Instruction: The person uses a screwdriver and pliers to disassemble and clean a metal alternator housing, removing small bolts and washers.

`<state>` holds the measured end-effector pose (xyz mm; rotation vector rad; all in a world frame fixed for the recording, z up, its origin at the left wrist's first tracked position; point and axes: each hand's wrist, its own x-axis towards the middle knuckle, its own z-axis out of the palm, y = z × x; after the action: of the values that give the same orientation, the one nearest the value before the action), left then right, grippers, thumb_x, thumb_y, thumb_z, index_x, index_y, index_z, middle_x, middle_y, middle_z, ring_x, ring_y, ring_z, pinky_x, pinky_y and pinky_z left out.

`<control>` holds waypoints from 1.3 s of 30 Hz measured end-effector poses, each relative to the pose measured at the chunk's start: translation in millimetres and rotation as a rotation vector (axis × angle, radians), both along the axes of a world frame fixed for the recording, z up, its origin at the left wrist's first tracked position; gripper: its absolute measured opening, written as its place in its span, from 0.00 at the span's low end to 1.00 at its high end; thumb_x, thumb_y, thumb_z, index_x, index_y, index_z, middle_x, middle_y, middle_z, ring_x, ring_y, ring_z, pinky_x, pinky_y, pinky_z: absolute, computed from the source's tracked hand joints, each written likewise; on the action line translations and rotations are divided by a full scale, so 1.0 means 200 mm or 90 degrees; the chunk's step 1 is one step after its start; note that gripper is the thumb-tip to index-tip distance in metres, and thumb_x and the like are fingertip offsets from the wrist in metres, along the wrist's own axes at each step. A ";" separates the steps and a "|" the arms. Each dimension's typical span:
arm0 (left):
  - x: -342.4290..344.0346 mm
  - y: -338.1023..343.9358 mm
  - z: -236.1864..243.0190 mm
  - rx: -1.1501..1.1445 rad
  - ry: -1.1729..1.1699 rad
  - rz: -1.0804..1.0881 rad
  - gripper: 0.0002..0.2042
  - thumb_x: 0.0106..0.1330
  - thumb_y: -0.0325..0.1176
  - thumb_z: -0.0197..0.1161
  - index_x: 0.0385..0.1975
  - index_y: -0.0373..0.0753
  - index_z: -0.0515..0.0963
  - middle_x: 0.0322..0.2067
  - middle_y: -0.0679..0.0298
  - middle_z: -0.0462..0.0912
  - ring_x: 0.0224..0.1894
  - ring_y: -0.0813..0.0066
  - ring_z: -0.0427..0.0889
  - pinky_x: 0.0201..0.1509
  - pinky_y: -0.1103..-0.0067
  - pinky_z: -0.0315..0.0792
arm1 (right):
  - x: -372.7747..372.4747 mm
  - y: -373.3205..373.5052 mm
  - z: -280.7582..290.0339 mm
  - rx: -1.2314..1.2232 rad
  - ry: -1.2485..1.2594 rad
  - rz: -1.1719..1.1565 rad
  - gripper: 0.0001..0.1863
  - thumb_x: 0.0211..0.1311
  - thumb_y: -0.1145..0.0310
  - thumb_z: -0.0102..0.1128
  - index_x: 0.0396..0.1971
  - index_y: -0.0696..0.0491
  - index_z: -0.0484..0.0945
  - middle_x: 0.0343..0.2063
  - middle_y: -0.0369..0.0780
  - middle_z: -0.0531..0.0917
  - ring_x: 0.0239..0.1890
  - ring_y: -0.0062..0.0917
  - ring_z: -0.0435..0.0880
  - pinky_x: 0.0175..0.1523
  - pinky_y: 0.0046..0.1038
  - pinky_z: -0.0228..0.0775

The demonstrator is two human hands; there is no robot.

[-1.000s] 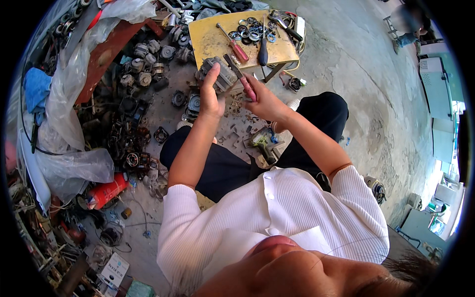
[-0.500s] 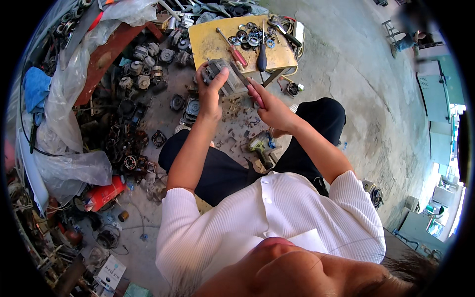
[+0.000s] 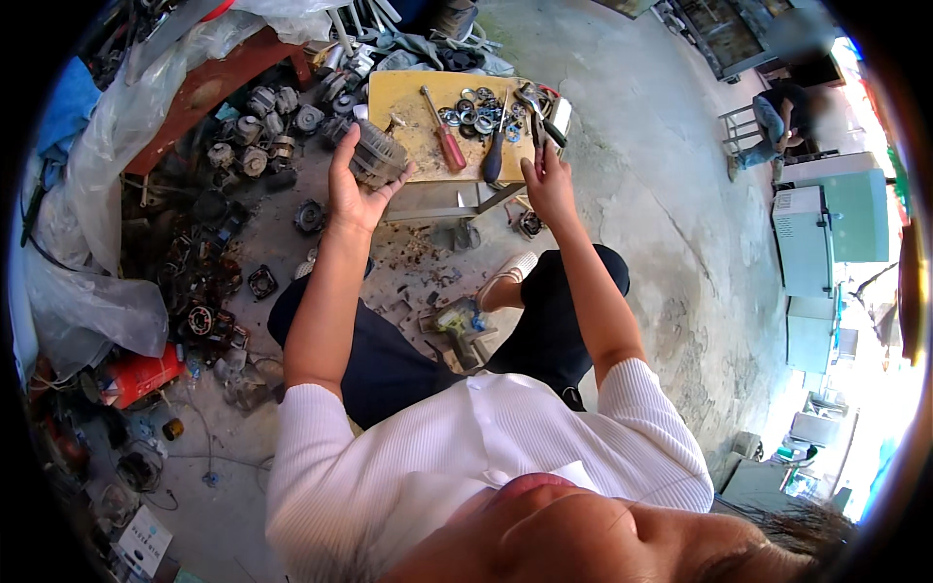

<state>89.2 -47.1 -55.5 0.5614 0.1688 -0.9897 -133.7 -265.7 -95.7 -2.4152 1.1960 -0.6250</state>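
My left hand (image 3: 358, 199) holds up a dusty grey electric motor (image 3: 379, 157) with a ribbed round casing, thumb on its left side and fingers beneath, just off the near left corner of the yellow-topped table (image 3: 403, 92). At the table's right edge, the fingers of my right hand (image 3: 551, 189) are closed on a handle of dark-handled pliers (image 3: 531, 97). A red-handled screwdriver (image 3: 447, 141) and a dark-handled screwdriver (image 3: 494, 155) lie on the tabletop, beside a heap of metal rings (image 3: 474, 110). The red-handled tool seen earlier in my right hand is not visible now.
Several old motors (image 3: 250, 129) are piled on the floor at the left, beside plastic sheeting (image 3: 107, 301). A green power tool (image 3: 459, 321) and scattered debris lie between my feet. A red container (image 3: 141, 374) is at the lower left. Another person (image 3: 777, 117) sits far right.
My right hand has left the motor and the red-handled tool, and reached the pliers at the table's right edge. My left hand has moved left with the motor and turned it. The view has shifted.
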 end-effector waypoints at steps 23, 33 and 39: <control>-0.03 0.02 -0.02 0.003 0.058 -0.057 0.30 0.58 0.50 0.70 0.56 0.39 0.71 0.51 0.54 0.77 0.53 0.53 0.76 0.59 0.52 0.73 | 0.31 0.06 -0.05 0.003 0.080 -0.055 0.33 0.54 0.50 0.62 0.53 0.59 0.71 0.43 0.53 0.83 0.47 0.45 0.83 0.53 0.41 0.73; 0.00 0.02 -0.04 -0.009 0.059 -0.077 0.27 0.59 0.50 0.69 0.53 0.42 0.74 0.48 0.59 0.79 0.50 0.60 0.78 0.53 0.56 0.76 | 0.07 0.52 0.39 0.162 -0.175 0.219 0.25 0.63 0.75 0.53 0.62 0.54 0.68 0.40 0.47 0.74 0.44 0.38 0.75 0.52 0.34 0.68; -0.04 0.06 -0.02 0.021 0.014 -0.062 0.30 0.58 0.52 0.69 0.56 0.42 0.72 0.51 0.58 0.78 0.53 0.58 0.77 0.57 0.56 0.73 | -0.09 0.65 0.39 0.210 -0.014 0.263 0.26 0.62 0.71 0.55 0.62 0.51 0.72 0.37 0.47 0.77 0.36 0.38 0.79 0.45 0.33 0.72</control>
<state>82.2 -35.2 -59.7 0.5938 0.1785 -1.0888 -152.1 -136.7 -17.8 -2.2617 0.6910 -0.2986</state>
